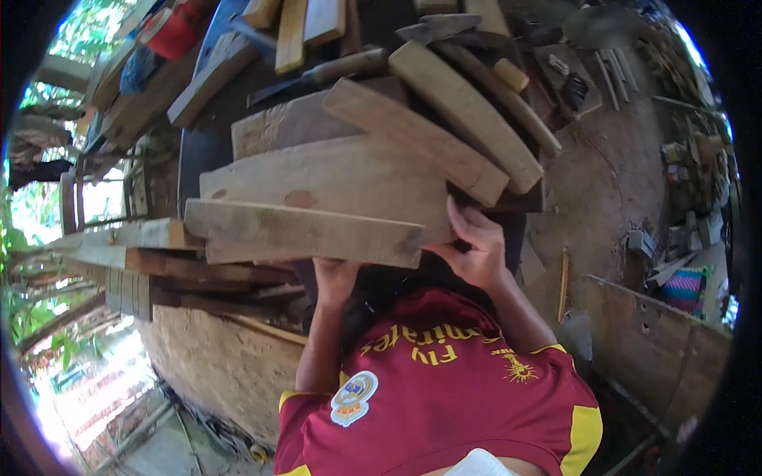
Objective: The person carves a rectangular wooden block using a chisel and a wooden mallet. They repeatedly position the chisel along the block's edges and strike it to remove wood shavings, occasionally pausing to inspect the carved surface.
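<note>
A narrow wooden plank [302, 232] lies crosswise in front of me, its long face tilted toward me. At its lower edge is my left hand [335, 279], which holds it from beneath with the fingers hidden behind the wood. Behind it rests a wide, pale wooden board [341, 170] with a dark knot. Beside that board's right end is my right hand [479, 247], thumb and fingers spread, nothing clearly gripped. The thumb points toward the plank's right end. Another plank [417, 139] lies slantwise over the wide board.
A thick curved timber [468, 115] and a tool with a wooden handle [345, 65] lie farther back. Several wood blocks crowd the far edge, with a red container [168, 32] at far left. Stacked boards [222, 268] stand on the left; a large wooden panel [647, 329] stands at right.
</note>
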{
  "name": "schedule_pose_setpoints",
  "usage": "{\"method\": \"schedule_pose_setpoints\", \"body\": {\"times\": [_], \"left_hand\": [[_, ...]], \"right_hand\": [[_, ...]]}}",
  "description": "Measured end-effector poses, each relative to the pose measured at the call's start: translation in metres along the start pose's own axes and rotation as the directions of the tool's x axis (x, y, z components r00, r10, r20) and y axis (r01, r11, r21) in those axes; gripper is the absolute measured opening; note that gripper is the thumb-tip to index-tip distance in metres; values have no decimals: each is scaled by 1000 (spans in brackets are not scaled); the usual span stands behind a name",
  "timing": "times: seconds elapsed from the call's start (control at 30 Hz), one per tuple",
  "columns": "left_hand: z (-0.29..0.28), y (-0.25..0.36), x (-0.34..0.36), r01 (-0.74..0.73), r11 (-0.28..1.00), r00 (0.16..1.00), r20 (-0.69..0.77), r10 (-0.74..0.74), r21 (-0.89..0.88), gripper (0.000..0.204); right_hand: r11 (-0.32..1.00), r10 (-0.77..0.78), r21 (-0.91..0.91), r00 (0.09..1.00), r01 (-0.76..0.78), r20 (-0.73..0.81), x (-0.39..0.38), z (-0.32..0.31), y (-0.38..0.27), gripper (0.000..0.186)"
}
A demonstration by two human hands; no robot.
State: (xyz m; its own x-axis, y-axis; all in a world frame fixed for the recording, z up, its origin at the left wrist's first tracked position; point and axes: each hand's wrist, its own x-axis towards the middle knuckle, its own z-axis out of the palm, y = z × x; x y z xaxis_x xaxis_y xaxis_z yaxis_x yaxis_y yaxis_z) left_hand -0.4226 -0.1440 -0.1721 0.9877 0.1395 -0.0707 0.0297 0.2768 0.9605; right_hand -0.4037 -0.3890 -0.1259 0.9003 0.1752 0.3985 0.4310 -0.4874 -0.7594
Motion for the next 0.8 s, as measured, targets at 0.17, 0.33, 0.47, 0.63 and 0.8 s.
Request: {"method": "schedule_pose_setpoints", "body": {"times": [0.17, 0.33, 0.47, 0.63, 0.8], "left_hand": [[-23, 14, -3, 137, 967, 988, -44, -150, -215, 34], [-42, 17, 3, 57, 987, 998, -24, -61, -148, 43], [-43, 16, 7, 4, 988, 1000, -25, -8, -155, 41], [-41, 13, 13, 41, 987, 997, -65, -52, -158, 37], [-35, 45, 13, 257, 966, 966, 8, -257, 4, 29]], "right_hand": [[996, -13, 92, 1000, 13, 6, 4, 0, 0, 77], [991, -39, 130, 999, 40, -9, 4, 3, 5, 78], [995, -36, 93, 998, 40, -43, 5, 10, 7, 79], [996, -6, 89, 997, 13, -77, 10, 13, 8, 79], [997, 47, 69, 998, -44, -37, 13, 6, 3, 78]]}}
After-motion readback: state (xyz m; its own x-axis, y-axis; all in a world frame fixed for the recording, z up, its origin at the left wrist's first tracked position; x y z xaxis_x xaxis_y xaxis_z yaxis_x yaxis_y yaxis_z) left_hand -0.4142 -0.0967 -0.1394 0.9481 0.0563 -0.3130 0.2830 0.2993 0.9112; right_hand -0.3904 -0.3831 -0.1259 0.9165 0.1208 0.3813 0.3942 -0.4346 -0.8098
